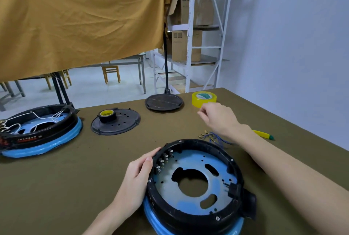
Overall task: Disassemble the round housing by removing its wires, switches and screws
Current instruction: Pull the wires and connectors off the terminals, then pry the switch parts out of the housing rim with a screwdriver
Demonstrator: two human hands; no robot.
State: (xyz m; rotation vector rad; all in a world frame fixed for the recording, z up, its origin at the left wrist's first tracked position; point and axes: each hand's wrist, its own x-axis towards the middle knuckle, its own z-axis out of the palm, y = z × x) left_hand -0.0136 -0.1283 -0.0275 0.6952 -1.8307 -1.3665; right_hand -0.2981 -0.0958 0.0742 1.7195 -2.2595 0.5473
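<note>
Nearest the viewer, the round black plastic housing with a blue lower band and pale blue metal floor plate [194, 183] lies flat, open side up, at the near centre of the olive-green cloth-covered table [75, 178]. Being circular, it has no true long axis; its one projecting black tab points right and toward the viewer, and its row of small black switches with metal terminals [163, 159] sits on the inner left wall.

The left hand [138, 176] grips the housing's left rim, fingers curled against the outer wall and thumb along the top edge beside the switches.

Just beyond the housing lies a loose bundle of blue wires with brass terminals [213, 137], apparently already taken out.

The right hand [220, 116] hovers past the wires, near a roll of yellow tape [204, 98]; its fingers are loosely curled, and whether the tips pinch anything small cannot be told.

Judged step: wires out, switches and rim screws remaining. To do it well, keep the left hand bracing the rim so that the housing cannot turn, and lay small parts together beside the wires.

Farther left, a second round housing, still wired with white leads [40, 130], rests on the table.
</note>
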